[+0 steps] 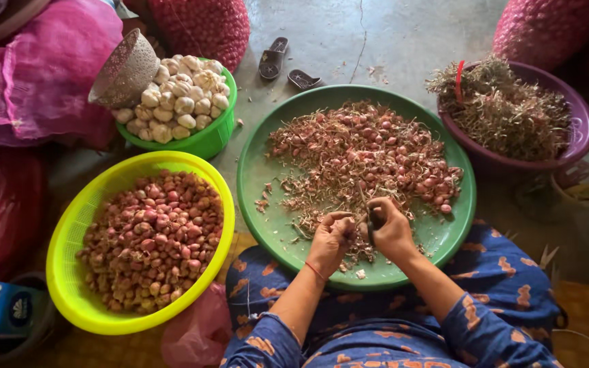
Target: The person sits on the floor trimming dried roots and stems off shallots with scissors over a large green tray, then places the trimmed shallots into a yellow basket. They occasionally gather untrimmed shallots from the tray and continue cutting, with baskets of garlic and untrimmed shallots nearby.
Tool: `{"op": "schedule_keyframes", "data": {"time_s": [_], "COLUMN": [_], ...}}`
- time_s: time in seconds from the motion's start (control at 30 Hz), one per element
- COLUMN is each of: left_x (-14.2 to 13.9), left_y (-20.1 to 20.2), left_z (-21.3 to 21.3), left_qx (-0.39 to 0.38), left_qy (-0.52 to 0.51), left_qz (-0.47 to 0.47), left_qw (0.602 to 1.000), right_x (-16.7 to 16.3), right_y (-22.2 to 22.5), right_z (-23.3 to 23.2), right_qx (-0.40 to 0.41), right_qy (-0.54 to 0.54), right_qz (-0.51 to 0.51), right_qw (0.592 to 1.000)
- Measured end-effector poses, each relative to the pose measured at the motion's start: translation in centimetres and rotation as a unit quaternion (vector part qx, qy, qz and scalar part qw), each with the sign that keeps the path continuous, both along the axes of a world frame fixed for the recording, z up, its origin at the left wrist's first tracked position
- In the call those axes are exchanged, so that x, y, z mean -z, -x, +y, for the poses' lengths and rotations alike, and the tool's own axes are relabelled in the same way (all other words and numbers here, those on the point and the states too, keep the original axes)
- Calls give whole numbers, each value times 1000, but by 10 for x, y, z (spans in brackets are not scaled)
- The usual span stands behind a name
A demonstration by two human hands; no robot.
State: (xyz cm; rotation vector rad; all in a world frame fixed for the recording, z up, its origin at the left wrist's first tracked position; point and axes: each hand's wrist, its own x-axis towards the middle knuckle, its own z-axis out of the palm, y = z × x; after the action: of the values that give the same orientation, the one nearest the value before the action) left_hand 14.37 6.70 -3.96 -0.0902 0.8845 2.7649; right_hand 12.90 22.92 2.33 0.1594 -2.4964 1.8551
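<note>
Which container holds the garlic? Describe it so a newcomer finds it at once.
Start at the big round green tray in front of the person, then look to its upper left. There sits a small bright green bowl heaped with pale whole garlic bulbs. Unlike the yellow-green basket of reddish shallots below it, its contents are white, and a metal strainer leans on it.

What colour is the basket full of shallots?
Bright yellow-green basket, clearest in the head view.
</note>
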Motion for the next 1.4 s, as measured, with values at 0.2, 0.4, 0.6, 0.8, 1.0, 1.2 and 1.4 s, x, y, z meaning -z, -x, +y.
{"op": "schedule_keyframes", "data": {"time_s": [0.2,0.4,0.6,0.8,1.0,1.2,1.4], "left_x": [1,4,-4,-7,-12,-9,-40], "left_y": [-2,-1,-5,-2,-4,-4,0], "left_z": [-6,-7,-17,-12,-18,-21,-103], "left_qx": [-5,-2,22,5,41,31,-287], "left_qy": [-5,-10,-35,-49,-60,24,267], "left_qz": [-19,-35,-30,-54,-87,-59,211], "left_qw": [1000,999,999,997,994,998,895], "right_x": [-10,7,-7,-3,4,17,4], "right_y": [2,-3,20,11,17,15,20], "right_z": [4,-7,9,-4,0,-24,-73], "right_qx": [-69,4,73,-98,30,-88,-110], "right_qy": [79,-31,-132,158,-150,98,6], "right_qz": [-20,40,8,-65,6,-53,-71], "right_qw": [994,999,989,980,988,990,991]}}
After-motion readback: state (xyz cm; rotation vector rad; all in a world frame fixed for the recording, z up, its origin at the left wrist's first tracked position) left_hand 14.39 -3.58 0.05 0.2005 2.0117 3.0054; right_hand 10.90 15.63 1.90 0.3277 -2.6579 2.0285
